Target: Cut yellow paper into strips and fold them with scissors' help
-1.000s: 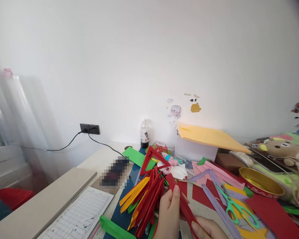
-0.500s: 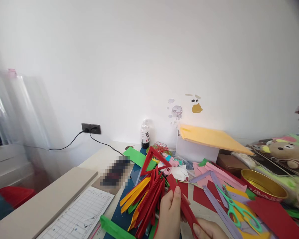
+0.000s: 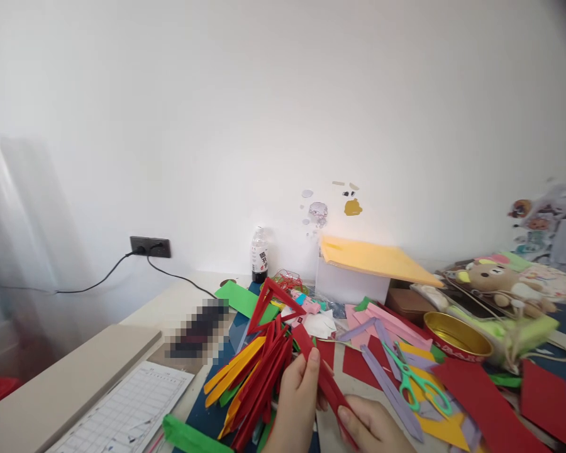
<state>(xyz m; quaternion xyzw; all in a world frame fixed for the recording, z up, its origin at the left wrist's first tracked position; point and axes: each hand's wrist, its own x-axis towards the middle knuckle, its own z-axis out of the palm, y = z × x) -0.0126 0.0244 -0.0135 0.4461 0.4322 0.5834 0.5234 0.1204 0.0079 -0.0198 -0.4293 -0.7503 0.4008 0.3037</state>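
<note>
A folded red paper strip (image 3: 329, 385) slants across the bottom centre, held at both ends. My left hand (image 3: 298, 393) pinches its upper part between thumb and fingers. Lower down, my right hand (image 3: 370, 423) grips the same strip near its lower end. Just left of my hands lies a bundle of folded red paper strips (image 3: 266, 371), with yellow strips (image 3: 238, 365) and some green among them. Behind the bundle stands a red paper triangle (image 3: 274, 302). Green-handled scissors (image 3: 417, 384) rest on paper scraps to the right.
Red paper pieces (image 3: 488, 402) and a gold-lined tin (image 3: 457, 333) lie at the right, with a plush bear (image 3: 495, 283) beyond. A bottle (image 3: 260, 255) stands by the wall near a white box (image 3: 346, 283). At left are a printed sheet (image 3: 127, 409) and a beige board (image 3: 85, 384).
The view has turned right, so everything appears shifted left and more shows at the right edge. Both hands keep hold of the red strip.
</note>
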